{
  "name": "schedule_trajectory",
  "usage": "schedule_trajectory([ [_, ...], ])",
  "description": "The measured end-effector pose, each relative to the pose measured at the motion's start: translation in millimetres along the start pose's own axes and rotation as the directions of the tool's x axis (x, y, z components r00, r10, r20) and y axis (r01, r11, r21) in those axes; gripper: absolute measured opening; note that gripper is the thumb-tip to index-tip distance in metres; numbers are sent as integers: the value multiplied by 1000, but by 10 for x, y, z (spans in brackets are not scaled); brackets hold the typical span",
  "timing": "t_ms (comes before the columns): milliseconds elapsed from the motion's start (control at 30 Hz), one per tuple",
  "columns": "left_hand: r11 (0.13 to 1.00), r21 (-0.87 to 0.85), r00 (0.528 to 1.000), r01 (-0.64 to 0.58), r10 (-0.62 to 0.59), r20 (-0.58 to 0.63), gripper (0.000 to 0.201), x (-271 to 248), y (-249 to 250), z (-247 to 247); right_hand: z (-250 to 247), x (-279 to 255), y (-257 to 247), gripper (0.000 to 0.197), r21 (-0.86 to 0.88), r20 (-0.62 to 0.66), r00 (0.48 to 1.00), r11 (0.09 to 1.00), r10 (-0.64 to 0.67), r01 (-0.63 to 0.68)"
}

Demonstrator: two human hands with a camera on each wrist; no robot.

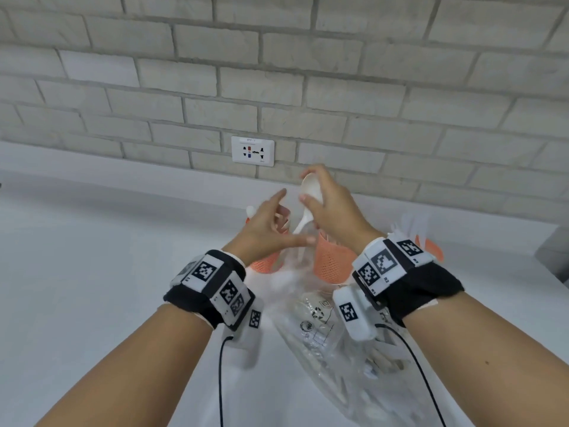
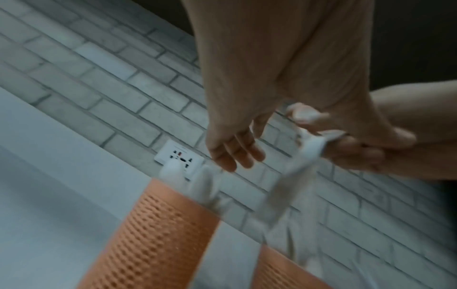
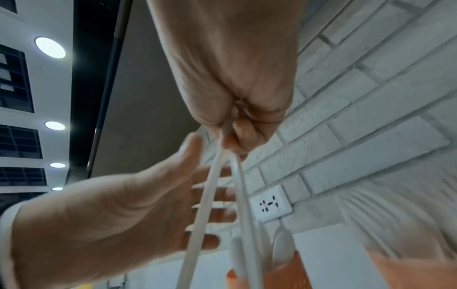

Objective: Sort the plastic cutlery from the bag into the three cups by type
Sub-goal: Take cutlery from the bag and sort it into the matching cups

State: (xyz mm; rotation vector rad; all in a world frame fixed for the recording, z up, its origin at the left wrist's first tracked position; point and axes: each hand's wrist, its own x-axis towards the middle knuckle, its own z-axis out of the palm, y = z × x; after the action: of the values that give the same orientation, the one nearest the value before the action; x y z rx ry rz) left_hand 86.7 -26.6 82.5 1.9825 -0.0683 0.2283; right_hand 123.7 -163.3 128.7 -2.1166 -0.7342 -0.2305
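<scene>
My right hand (image 1: 314, 192) grips white plastic spoons (image 1: 303, 221) by their bowl ends, handles pointing down over the gap between the left orange mesh cup (image 1: 264, 263) and the middle orange mesh cup (image 1: 331, 263). Two white handles (image 3: 215, 176) hang from the fist in the right wrist view. My left hand (image 1: 286, 215) hovers just left of the spoons with fingers spread and holds nothing. The right cup (image 1: 431, 248) holds blurred white cutlery. The clear bag (image 1: 338, 349) with more cutlery lies under my right wrist.
A brick wall with a white socket (image 1: 252, 151) rises right behind the cups. The white counter (image 1: 92, 272) stretches to the left. A grey object (image 1: 554, 254) sits at the right edge. Wrist-band cables (image 1: 221, 380) dangle near the bag.
</scene>
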Motion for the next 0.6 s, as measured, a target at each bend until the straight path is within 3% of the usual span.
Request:
schedule_trajectory([
  [133,997,45,959,61,-46,-279,110,117,-330,-317,-130,215,-70,26,21,-267,961,997,-69,77],
  [200,985,71,953,158,-134,-271,120,177,-517,-361,-105,312,-92,27,120,-403,914,987,-53,110],
  [267,971,68,956,230,-212,-204,129,226,-667,-314,4,398,-60,25,266,-475,879,959,42,98],
  [367,968,-27,952,251,-252,-173,137,300,-799,-192,271,474,81,21,429,-466,857,903,218,4],
  [433,971,-79,954,227,-238,-181,137,353,-839,-126,441,497,191,21,443,-430,863,895,263,-52],
  [600,983,-71,960,168,-180,-216,135,456,-913,-44,581,578,362,24,210,-368,909,970,197,-125],
])
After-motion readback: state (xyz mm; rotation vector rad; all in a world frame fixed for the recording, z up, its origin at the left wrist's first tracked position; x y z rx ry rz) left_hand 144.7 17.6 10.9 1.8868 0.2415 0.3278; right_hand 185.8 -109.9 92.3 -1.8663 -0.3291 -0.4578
